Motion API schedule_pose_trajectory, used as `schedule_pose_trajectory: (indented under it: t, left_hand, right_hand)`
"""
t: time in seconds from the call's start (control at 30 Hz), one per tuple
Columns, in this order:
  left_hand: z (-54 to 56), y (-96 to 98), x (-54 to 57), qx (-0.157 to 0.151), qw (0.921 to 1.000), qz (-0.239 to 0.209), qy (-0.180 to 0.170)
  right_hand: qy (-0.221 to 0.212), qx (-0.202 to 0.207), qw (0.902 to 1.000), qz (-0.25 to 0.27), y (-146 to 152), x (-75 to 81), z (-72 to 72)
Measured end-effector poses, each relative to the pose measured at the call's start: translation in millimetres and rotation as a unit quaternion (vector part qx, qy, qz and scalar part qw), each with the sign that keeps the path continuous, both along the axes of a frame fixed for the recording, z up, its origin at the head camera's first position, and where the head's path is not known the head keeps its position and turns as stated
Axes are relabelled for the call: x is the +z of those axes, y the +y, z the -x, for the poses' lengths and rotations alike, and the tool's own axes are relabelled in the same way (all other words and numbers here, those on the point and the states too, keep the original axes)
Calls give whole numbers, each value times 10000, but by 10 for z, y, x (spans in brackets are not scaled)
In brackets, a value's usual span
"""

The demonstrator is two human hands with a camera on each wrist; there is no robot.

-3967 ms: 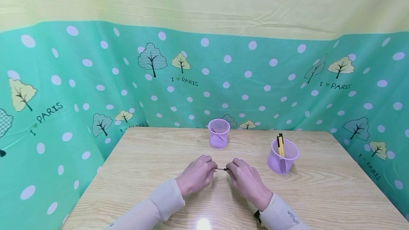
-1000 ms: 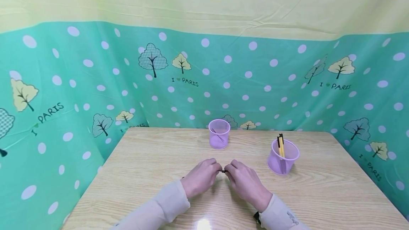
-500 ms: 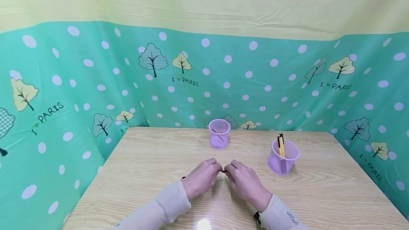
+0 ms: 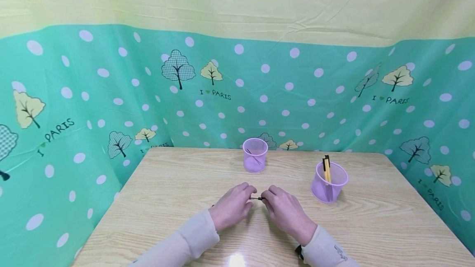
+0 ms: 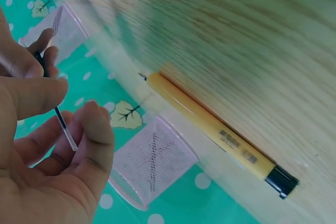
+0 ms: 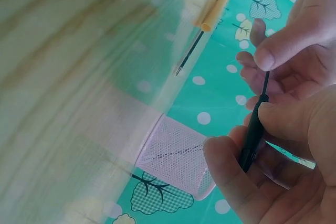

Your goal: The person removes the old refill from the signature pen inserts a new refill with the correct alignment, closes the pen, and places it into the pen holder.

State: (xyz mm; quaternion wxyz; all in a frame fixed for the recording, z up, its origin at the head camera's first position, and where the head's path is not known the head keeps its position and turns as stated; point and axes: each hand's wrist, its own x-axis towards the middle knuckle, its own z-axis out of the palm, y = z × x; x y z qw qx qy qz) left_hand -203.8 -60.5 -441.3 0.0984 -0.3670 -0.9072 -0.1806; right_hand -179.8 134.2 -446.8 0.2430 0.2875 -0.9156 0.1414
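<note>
In the head view my right hand point(image 4: 287, 211) pinches a small black piece. Up close in the right wrist view it is the tapered black front section of a pen point(image 6: 253, 132), with a thin pen refill point(image 5: 65, 127) sticking out of it towards my left hand. My left hand point(image 4: 231, 207) surrounds the refill's clear end, thumb and forefinger spread apart; whether a finger touches it I cannot tell. A yellow pen barrel point(image 5: 210, 124) with a black end lies on the table by the left hand, mostly hidden behind it in the head view.
Behind the hands stands a lilac mesh cup point(image 4: 254, 162) with thin dark sticks inside. To the right, another lilac mesh cup point(image 4: 328, 190) holds yellow pens point(image 4: 327, 170) with black ends. A polka-dot curtain point(image 4: 237, 94) borders the wooden table point(image 4: 185, 176).
Over the last half second my left thumb and forefinger have parted and drawn slightly left, baring more of the refill. The right hand stays put, holding the black section.
</note>
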Motion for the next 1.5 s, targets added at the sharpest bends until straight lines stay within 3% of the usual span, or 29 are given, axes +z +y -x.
schedule_pose_trajectory:
  t: [0.3,0.67,1.07,1.5]
  left_hand:
    - [-3,-162,7,195,9997,111,28]
    - [24,-334,-23,386,9984,363,-191]
    - [57,-383,-82,524,9959,533,-505]
    - [68,-386,-96,506,9952,655,-516]
  right_hand:
    - [-20,-29,10000,42,-2,-6,-3]
    - [-96,-94,9999,-11,-9,7,2]
    - [-121,-185,9998,7,23,21,17]
    - [-147,-205,9997,-13,20,21,8]
